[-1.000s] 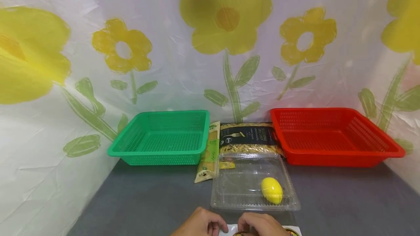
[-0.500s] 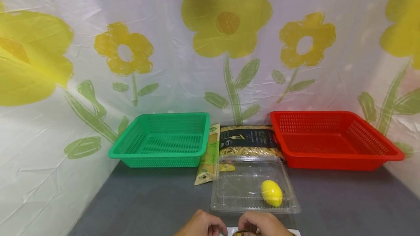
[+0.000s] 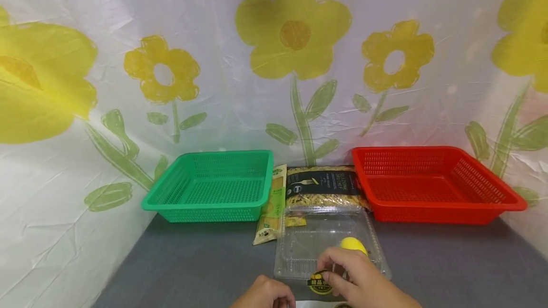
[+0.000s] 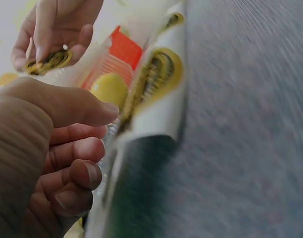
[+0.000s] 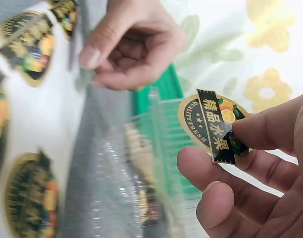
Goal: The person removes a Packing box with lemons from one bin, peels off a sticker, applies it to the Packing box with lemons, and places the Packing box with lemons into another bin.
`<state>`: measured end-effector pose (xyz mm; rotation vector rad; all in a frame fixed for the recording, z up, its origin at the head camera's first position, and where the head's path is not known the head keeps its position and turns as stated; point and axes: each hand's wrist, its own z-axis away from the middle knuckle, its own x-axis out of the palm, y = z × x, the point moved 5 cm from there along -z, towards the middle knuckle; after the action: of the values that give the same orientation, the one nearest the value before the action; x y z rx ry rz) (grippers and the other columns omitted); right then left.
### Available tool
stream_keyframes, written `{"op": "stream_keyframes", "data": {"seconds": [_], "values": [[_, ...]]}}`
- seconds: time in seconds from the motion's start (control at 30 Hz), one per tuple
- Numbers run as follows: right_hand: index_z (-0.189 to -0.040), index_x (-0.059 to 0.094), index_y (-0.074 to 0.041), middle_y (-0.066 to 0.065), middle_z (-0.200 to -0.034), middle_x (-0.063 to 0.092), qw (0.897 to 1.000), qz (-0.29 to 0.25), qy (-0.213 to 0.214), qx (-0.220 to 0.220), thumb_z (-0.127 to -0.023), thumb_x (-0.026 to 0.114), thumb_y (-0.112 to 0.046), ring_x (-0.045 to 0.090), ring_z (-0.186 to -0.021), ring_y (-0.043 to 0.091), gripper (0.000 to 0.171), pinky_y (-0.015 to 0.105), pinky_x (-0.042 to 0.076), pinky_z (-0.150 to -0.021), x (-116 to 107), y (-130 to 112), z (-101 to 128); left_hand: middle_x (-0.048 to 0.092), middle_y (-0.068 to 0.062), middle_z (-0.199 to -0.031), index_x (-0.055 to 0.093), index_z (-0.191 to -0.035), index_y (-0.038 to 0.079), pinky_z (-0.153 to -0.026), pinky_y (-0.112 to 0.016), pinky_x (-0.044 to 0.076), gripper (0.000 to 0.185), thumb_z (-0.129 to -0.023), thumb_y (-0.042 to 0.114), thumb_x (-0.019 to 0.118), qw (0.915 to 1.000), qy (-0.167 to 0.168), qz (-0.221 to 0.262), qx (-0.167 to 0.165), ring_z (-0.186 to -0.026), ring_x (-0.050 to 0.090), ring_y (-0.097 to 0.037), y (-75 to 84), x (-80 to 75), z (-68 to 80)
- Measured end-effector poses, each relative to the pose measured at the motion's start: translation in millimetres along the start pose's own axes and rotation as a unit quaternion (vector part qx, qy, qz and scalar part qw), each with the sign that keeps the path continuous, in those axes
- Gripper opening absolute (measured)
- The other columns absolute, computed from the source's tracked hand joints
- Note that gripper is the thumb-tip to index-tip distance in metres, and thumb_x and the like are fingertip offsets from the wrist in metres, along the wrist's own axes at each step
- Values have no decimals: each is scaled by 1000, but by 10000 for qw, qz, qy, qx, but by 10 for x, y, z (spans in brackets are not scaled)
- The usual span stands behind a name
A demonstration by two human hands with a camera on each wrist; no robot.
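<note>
Between thumb and fingers, my right hand [image 3: 357,277] pinches a round black-and-gold fruit sticker [image 5: 198,121] with a dark band across it, in front of the clear plastic box [image 3: 308,251]. A yellow lemon [image 3: 352,243] shows in the box, partly covered by that hand. At the lower edge of the head view my left hand [image 3: 265,293] lies beside the white sticker sheet [image 5: 62,109]. Its fingers are loosely curled, its thumb stretched near the sheet's edge, and no thing shows in its grip. More stickers are on the sheet, mostly cut off in the head view.
A green basket [image 3: 207,215] stands at the back left, a red basket [image 3: 428,213] at the back right. Between them lie a pasta bag [image 3: 323,182] and a long green-and-tan packet [image 3: 267,225], both close behind or beside the box.
My right hand has lifted off the sheet with a sticker and moved forward and up to the box's front edge. The left hand stays low beside the sheet. The head view tilted slightly.
</note>
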<state>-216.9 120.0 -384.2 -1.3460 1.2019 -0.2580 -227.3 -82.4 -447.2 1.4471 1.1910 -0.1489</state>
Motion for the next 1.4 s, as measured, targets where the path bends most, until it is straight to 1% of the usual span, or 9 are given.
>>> {"op": "stream_keyframes", "data": {"seconds": [0.13,0.23,0.37,0.5,0.6,0.73,0.9,1.13,1.4], "values": [[-103,64,-16,-4,-84,66,9981,232,312,-480,-97,64,-4,62,-63,5,14,27,56,-60,-56,-96,-75,69,-6,-68,74,-86,1,-55,-6,46,6,-88,6,71,9997,46,-206,84,-63,44,21,100,-50,-16],[-102,65,-15,-1,-86,67,9956,305,453,-762,-95,64,2,62,-61,4,19,28,57,-57,-91,-139,-123,69,-6,-68,74,-86,1,-55,-7,48,8,-90,7,70,9999,1,-63,94,-62,46,20,190,-107,-60],[-103,66,-16,-1,-89,68,9961,329,481,-662,-96,65,-1,63,-61,6,16,28,58,-56,-155,-180,-169,69,-6,-68,73,-87,3,-55,-11,51,12,-95,9,68,9995,34,328,0,-61,51,16,334,-236,-176],[-103,67,-16,0,-91,69,9959,418,592,-538,-96,66,-3,64,-61,8,15,29,57,-55,-218,-191,-193,65,0,-64,72,-83,9,-51,-13,49,13,-96,9,68,9989,386,243,85,-57,48,14,464,-387,-325],[-103,67,-16,0,-93,69,9949,500,713,-509,-95,66,0,63,-62,8,18,28,57,-55,-257,-188,-202,61,5,-61,69,-79,12,-48,-12,46,14,-93,10,70,9967,768,-105,222,-54,45,14,519,-496,-428],[-102,68,-17,-2,-91,69,9930,611,859,-528,-95,68,-3,62,-62,6,16,28,56,-54,-304,-188,-231,58,7,-61,65,-77,14,-46,-14,46,15,-90,12,72,9932,1140,-213,104,-52,45,10,516,-623,-547],[-102,68,-17,-2,-90,69,9905,681,1063,-551,-94,70,-5,63,-63,6,14,28,57,-55,-364,-152,-275,56,9,-64,64,-82,15,-49,-18,47,11,-88,13,73,9896,1400,-224,-229,-53,47,4,445,-701,-665],[-102,69,-13,-1,-87,69,9872,698,1398,-327,-93,70,-1,66,-66,10,15,29,57,-59,-443,-59,-288,58,12,-71,66,-85,17,-57,-19,49,8,-86,14,73,9837,1584,-595,-609,-62,51,0,328,-638,-780],[-102,69,-12,1,-84,67,9837,629,1683,-62,-91,70,2,66,-62,18,18,29,57,-58,-487,94,-307,63,11,-76,69,-86,15,-65,-23,53,7,-90,10,68,9800,1798,-408,-743,-69,57,-2,215,-564,-885]]}}
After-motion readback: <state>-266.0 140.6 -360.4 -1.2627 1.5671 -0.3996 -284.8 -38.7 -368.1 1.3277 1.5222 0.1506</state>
